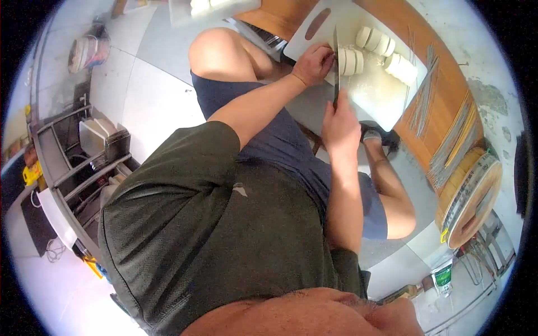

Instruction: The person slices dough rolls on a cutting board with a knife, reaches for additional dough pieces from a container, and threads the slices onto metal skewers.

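My right hand (341,126) is wrapped around the handle of a kitchen knife (336,61). Its blade stands on edge over a white cutting board (314,46), pointing away from me. Just left of the blade, my left hand (314,64) is closed with fingers curled against it; what those fingers hold is hidden. Directly right of the blade lies a thick white cylindrical piece (351,61) cut into slices. Farther right on the board are another sliced white piece (375,41) and a third white piece (400,68). Whitish residue marks the board around them.
The board rests on a wooden surface (417,25). Thin sticks (454,140) lie at its right, near a round wooden block (473,199). A translucent tray (216,10) with white pieces is at the top. Metal shelving (67,151) stands left, and a bucket (88,53) upper left.
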Demonstrator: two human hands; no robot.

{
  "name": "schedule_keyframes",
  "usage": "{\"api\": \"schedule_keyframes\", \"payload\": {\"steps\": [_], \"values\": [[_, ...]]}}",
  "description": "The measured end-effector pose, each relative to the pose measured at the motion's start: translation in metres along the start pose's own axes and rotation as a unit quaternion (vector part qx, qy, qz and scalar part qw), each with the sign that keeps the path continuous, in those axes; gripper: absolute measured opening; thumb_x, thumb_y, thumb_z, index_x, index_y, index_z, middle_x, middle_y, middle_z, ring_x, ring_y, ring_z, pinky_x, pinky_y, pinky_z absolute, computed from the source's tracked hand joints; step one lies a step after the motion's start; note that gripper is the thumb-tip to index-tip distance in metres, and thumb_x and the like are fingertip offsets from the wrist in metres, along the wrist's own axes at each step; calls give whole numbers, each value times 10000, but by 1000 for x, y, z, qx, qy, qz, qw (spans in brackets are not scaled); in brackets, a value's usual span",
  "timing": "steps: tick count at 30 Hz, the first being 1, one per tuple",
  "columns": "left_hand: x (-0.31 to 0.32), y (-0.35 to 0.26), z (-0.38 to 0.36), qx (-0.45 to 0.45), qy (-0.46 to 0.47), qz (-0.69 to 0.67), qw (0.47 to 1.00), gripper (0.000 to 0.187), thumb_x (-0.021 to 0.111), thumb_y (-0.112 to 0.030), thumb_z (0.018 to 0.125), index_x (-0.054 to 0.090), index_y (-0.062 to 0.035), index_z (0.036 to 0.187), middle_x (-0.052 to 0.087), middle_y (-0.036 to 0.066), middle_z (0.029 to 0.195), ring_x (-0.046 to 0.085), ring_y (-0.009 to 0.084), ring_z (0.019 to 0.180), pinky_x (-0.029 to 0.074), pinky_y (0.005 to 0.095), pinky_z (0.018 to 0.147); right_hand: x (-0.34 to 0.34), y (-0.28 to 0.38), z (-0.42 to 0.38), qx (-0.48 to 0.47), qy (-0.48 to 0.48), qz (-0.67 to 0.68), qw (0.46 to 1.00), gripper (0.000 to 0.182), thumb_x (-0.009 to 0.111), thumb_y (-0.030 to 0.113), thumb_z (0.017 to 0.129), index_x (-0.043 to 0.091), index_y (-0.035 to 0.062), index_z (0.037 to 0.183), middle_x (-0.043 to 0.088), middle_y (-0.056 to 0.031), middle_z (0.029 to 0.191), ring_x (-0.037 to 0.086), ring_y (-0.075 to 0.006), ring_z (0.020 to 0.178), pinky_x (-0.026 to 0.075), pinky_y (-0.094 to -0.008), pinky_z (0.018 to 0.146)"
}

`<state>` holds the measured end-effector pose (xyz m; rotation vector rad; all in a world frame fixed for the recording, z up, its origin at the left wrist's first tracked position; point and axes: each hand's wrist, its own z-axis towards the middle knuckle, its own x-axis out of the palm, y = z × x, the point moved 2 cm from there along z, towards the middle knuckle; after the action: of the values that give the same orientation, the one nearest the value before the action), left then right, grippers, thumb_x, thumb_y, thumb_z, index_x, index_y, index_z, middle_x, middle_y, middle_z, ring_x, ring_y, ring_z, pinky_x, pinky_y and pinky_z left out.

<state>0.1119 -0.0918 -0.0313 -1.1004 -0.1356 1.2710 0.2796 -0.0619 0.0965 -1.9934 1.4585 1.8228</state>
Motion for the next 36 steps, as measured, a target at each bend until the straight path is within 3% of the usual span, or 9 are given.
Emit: {"api": "schedule_keyframes", "payload": {"steps": [4, 8, 13, 22, 28, 31, 35, 36], "values": [[-1, 1, -2, -11, 0, 2, 1000, 142, 652, -73, 852, 604, -17, 974, 625, 167, 1025, 603, 369, 961, 508, 418, 827, 7, -12, -24, 20, 12, -1, 1000, 405, 511, 274, 973, 451, 113, 1340, 651, -246, 962, 639, -467, 875, 507, -557, 751], [-2, 1, -2, 10, 3, 17, 1000, 139, 653, -76, 857, 607, -19, 976, 626, 168, 1038, 600, 373, 969, 508, 416, 836, 18, -5, 10, 11, 13, -24, 1000, 471, 525, 280, 966, 413, 137, 1400, 650, -244, 975, 643, -467, 875, 512, -559, 742], [-2, 1, -2, -36, 29, -9, 999, 181, 631, -85, 877, 602, 11, 1027, 622, 189, 1083, 592, 387, 1024, 495, 428, 902, 20, -14, -19, 11, -12, -12, 1000, 470, 518, 277, 972, 409, 136, 1407, 651, -249, 979, 648, -465, 865, 523, -550, 727], [-1, 4, -2, -17, 11, 8, 1000, 150, 638, -97, 880, 601, -15, 999, 619, 170, 1038, 590, 377, 991, 495, 417, 871, 36, -12, 36, -15, -6, -12, 1000, 490, 515, 296, 970, 374, 166, 1420, 652, -252, 1014, 649, -456, 891, 514, -560, 756], [-2, -4, -4, -26, 10, -3, 1000, 166, 622, -101, 894, 585, -1, 1021, 596, 187, 1061, 576, 373, 1013, 490, 421, 875, 29, -25, -10, 20, 20, -22, 999, 455, 527, 262, 966, 416, 139, 1390, 647, -236, 1034, 643, -455, 903, 516, -545, 774], [0, -1, -3, -23, 16, -6, 1000, 207, 606, -101, 903, 565, 2, 1077, 577, 205, 1100, 572, 374, 1019, 487, 422, 879, 11, -17, -8, -37, -44, 24, 998, 446, 540, 253, 962, 461, 104, 1374, 652, -237, 1071, 632, -453, 968, 514, -523, 807], [-3, 5, -4, -36, 54, -1, 998, 278, 603, -126, 908, 535, 1, 1147, 558, 221, 1137, 561, 385, 1050, 471, 425, 911, -33, -13, -6, -74, -149, 188, 968, 421, 559, 238, 960, 530, 19, 1318, 641, -252, 1166, 608, -440, 1080, 506, -468, 855], [-6, 0, -2, -48, 58, -14, 997, 288, 612, -147, 906, 537, 0, 1142, 558, 221, 1143, 555, 389, 1064, 463, 430, 925, -35, -31, -3, -41, -128, 252, 958, 412, 560, 210, 965, 513, 25, 1331, 654, -208, 1071, 636, -362, 930, 514, -416, 754]]}}
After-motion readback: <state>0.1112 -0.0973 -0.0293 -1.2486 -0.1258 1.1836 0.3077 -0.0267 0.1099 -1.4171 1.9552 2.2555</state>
